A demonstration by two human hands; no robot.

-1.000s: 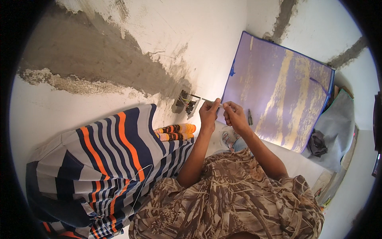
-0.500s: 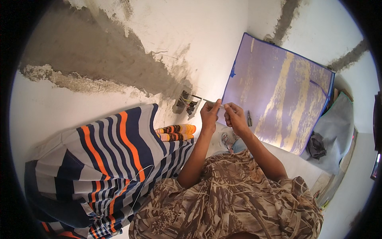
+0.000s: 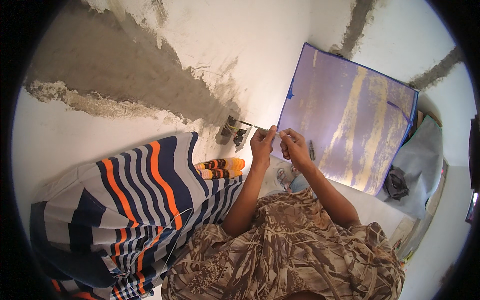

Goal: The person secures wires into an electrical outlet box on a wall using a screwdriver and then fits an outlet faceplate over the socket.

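Holds thin dark piece (image 3: 261, 128), approx. ctr of frame.
Pinches it in closed fingers of L hand (image 3: 262, 144) & R hand (image 3: 295, 148), just right of open wall box (image 3: 231, 121) w/ white-edged fitting (image 3: 240, 137); can't tell if wire or tool. Could lose it w/ a slack pinch; could tug box wires (image 3: 230, 128) w/ a hard pull, if joined.

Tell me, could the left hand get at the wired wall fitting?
Probably yes: nothing seems to block the left hand from the fitting near it, though it grips a thin rod and may need to let go first.
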